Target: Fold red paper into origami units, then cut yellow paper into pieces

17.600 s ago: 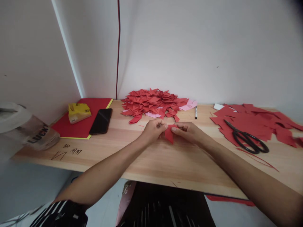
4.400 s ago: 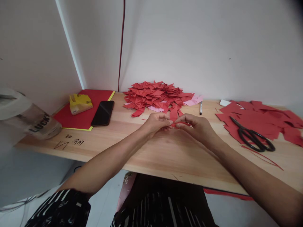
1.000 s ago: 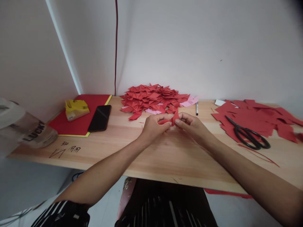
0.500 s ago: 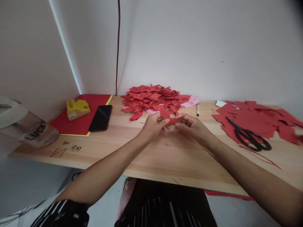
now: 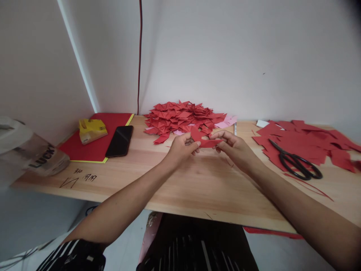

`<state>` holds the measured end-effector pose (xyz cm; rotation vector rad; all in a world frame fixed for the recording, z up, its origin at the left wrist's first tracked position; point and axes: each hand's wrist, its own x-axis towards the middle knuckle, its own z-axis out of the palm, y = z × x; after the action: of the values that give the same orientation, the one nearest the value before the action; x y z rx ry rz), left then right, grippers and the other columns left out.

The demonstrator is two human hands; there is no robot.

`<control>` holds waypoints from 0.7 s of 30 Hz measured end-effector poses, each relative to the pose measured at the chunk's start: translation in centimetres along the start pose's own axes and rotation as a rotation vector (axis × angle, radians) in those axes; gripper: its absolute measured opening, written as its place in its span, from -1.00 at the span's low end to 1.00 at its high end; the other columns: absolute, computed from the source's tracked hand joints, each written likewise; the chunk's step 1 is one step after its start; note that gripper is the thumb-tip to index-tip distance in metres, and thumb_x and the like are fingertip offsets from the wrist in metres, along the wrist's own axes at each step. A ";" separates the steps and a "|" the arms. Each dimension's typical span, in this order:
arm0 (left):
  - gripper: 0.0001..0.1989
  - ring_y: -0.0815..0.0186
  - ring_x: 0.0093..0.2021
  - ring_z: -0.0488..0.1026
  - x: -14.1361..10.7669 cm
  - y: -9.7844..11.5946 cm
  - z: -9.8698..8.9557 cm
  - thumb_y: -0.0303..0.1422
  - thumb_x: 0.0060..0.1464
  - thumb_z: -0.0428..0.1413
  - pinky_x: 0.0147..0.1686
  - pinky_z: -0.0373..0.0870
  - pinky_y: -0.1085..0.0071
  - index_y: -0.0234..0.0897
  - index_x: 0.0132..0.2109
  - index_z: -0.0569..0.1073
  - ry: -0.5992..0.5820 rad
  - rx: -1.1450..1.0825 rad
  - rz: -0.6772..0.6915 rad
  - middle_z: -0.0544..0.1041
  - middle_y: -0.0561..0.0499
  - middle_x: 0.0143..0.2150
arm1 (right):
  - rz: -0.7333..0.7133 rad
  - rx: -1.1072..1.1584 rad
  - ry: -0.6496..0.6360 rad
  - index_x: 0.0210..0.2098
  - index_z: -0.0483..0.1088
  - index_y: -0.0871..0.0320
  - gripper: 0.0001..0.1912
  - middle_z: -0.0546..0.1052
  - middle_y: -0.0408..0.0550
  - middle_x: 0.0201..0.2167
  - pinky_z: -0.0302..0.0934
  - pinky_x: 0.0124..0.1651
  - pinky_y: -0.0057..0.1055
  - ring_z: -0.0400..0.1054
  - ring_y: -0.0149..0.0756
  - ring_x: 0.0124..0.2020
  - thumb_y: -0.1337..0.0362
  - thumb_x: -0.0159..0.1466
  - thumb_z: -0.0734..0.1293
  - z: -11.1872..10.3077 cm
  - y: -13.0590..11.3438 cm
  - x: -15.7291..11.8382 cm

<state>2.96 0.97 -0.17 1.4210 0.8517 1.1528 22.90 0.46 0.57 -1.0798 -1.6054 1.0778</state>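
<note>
Paper (image 5: 208, 143) is held just in front of the red heap (image 5: 182, 116): the left hand (image 5: 180, 148) pinches it, the right hand (image 5: 234, 148), fingers slightly parted, meets its tip, grip unclear. Folding seems in hand; the next crease would call for steadiness.

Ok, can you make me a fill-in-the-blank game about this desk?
1. The left hand holds folded paper coloured ____.
2. The big word on the clear container reads ____.
3. The packet lying on the red sheet is mostly ____.
4. The handles of the scissors are coloured ____.

Missing words: red; LUCKY; yellow; black.
</note>
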 end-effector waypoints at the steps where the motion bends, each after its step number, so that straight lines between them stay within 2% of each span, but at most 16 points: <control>1: -0.88 0.45 -0.50 0.41 0.0 0.0 0.0 -0.39 0.03 0.17 -0.48 0.33 0.53 -0.38 -0.29 0.43 -0.010 0.000 0.002 0.46 0.04 -0.50 | -0.007 0.016 -0.002 -0.24 0.42 0.11 -0.81 0.48 -0.08 -0.25 0.22 -0.36 -0.41 0.29 -0.41 -0.44 0.20 0.17 0.36 0.0 0.1 0.1; 5: -0.86 0.45 -0.49 0.40 0.1 -0.2 0.0 -0.40 0.03 0.15 -0.47 0.32 0.53 -0.39 -0.25 0.44 -0.046 0.030 0.018 0.45 0.05 -0.50 | 0.011 0.046 -0.056 -0.22 0.43 0.07 -0.82 0.51 -0.10 -0.27 0.22 -0.39 -0.45 0.34 -0.38 -0.37 0.25 0.16 0.39 0.1 0.4 0.0; 9: -0.86 0.46 -0.51 0.40 0.3 -0.6 0.0 -0.40 0.04 0.15 -0.47 0.32 0.53 -0.39 -0.24 0.44 -0.077 0.041 0.023 0.43 0.07 -0.51 | -0.002 0.086 -0.082 -0.25 0.44 0.06 -0.78 0.54 -0.08 -0.20 0.32 -0.23 -0.40 0.43 -0.28 -0.18 0.26 0.08 0.44 0.3 0.1 -0.1; 14: -0.85 0.46 -0.52 0.40 0.3 -0.8 0.1 -0.39 0.04 0.16 -0.47 0.35 0.52 -0.39 -0.25 0.43 -0.106 0.021 -0.018 0.44 0.07 -0.52 | -0.045 0.075 -0.087 -0.30 0.44 0.07 -0.81 0.56 -0.08 -0.22 0.34 -0.09 -0.32 0.46 -0.28 -0.19 0.25 0.07 0.46 0.5 -0.5 -0.1; 21: -0.85 0.46 -0.53 0.40 0.3 -0.7 0.1 -0.39 0.02 0.17 -0.48 0.33 0.52 -0.38 -0.24 0.42 -0.120 -0.024 -0.022 0.44 0.08 -0.51 | -0.064 0.051 -0.091 -0.34 0.42 0.09 -0.83 0.57 -0.08 -0.26 0.33 -0.12 -0.32 0.46 -0.28 -0.23 0.25 0.07 0.44 0.6 -0.3 0.0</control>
<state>3.20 1.33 -0.77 1.4427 0.7651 1.0462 22.24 0.30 0.70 -0.9513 -1.6636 1.1337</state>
